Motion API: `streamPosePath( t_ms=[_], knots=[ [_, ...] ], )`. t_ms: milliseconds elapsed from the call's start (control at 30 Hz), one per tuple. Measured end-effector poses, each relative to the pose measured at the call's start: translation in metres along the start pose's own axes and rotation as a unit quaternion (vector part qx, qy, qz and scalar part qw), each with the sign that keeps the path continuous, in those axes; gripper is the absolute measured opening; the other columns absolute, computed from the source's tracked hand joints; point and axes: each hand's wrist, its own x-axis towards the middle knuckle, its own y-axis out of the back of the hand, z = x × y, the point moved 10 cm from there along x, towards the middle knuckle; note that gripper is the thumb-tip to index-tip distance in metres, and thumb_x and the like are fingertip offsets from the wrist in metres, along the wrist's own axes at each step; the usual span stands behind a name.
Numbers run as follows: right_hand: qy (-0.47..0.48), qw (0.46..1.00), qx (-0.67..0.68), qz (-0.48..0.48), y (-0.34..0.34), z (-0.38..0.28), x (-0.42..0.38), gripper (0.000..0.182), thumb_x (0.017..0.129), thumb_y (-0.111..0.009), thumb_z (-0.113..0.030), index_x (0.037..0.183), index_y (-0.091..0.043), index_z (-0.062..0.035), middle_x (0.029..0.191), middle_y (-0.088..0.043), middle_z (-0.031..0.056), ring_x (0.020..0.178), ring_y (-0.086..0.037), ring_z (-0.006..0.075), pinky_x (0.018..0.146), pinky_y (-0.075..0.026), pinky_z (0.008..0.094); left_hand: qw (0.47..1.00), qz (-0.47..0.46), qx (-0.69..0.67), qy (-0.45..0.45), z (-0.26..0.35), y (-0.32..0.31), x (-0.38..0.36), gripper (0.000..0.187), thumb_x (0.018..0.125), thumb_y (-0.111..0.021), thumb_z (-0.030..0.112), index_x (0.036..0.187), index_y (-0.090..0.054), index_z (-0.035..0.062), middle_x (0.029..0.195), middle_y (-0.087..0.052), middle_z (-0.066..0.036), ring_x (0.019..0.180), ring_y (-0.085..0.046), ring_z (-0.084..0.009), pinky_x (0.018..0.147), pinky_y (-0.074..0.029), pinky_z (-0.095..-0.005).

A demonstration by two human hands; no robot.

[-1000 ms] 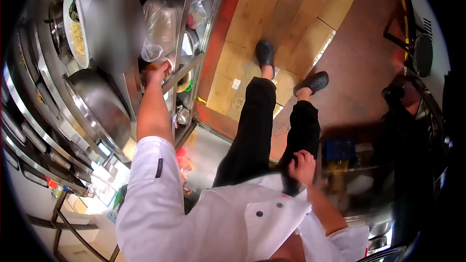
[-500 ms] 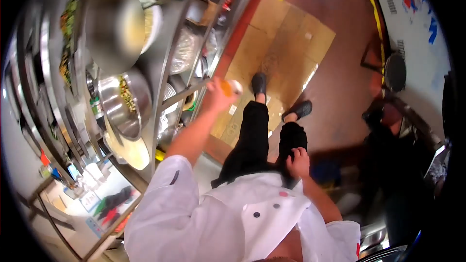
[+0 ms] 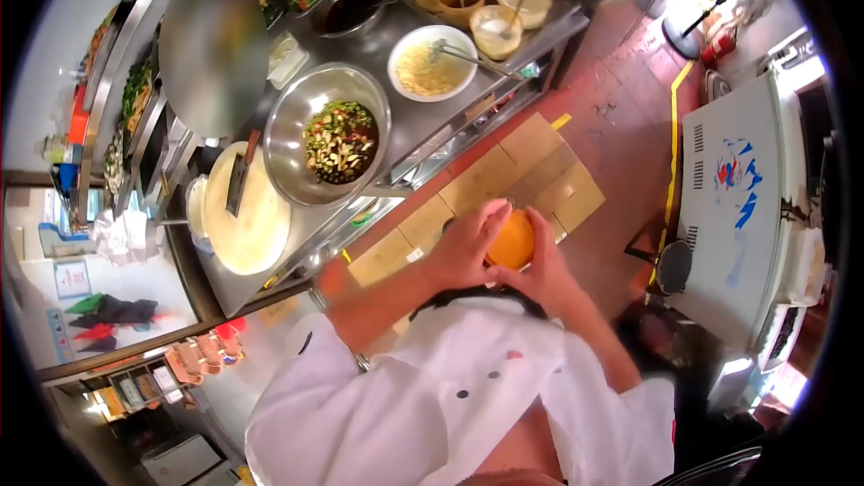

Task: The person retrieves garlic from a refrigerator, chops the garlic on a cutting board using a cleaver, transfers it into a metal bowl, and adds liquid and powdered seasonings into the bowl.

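Note:
An orange round object [image 3: 510, 241], perhaps a lid or jar top, is between my two hands in front of my waist. My left hand [image 3: 470, 243] wraps its left side, with thumb and fingers curved against it. On the other side, my right hand [image 3: 542, 263] curls round the right edge. The underside is hidden by my palms. Nearest on the steel counter [image 3: 409, 139] is a metal bowl [image 3: 290, 99] of chopped greens and nuts in dark liquid.
A cleaver [image 3: 239, 182] lies on a round cutting board [image 3: 270, 232]. A white bowl [image 3: 423, 81] holds a pale yellow mix and a whisk. Sauce containers stand farther along. Flattened cardboard [image 3: 567, 189] covers part of the floor, and a white freezer [image 3: 733, 207] stands right.
The view has turned toward the counter. My left hand has brought the orange object in front of my waist, and my right hand has left my thigh and taken hold of it too.

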Motion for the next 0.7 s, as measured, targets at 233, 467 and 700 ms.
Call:
streamPosePath(
  t_ms=[233, 467, 700],
  knots=[
    [0.084, 0.996, -0.007, -0.023, -0.069, -0.126, 0.108, 0.106, 0.078, -0.094, -0.038, 0.154, -0.033, 0.0018, 0.145, -0.05, 0.0249, 0.13, -0.059, 0.0375, 0.109, -0.051, 0.0442, 0.988, 0.153, 0.026, -0.004, -0.044, 0.172, -0.035, 0.123, 0.067, -0.096, 0.044, 0.161, -0.031, -0.0023, 0.156, -0.042, -0.025, 0.132, -0.052, -0.0429, 0.111, -0.045, -0.0514],
    [0.011, 0.967, 0.188, -0.172, -0.152, -0.219, 0.2, 0.096, 0.086, -0.086, -0.043, 0.148, -0.038, 0.0129, 0.137, -0.059, 0.0245, 0.128, -0.061, 0.0292, 0.109, -0.05, 0.0407, 0.824, 0.284, -0.452, 0.19, -0.145, 0.24, -0.123, 0.118, 0.074, -0.098, 0.026, 0.164, -0.025, 0.0044, 0.164, -0.037, -0.017, 0.149, -0.043, -0.0298, 0.121, -0.041, -0.0462],
    [0.092, 0.943, 0.052, -0.317, -0.227, -0.272, 0.26, 0.095, 0.089, -0.077, -0.059, 0.146, -0.046, 0.0109, 0.134, -0.063, 0.0246, 0.126, -0.063, 0.0326, 0.108, -0.048, 0.0393, 0.703, 0.49, -0.498, 0.134, -0.187, 0.264, -0.17, 0.094, 0.093, -0.08, 0.044, 0.163, -0.028, 0.0101, 0.155, -0.049, -0.009, 0.139, -0.054, -0.0263, 0.109, -0.053, -0.0441]
  ],
)
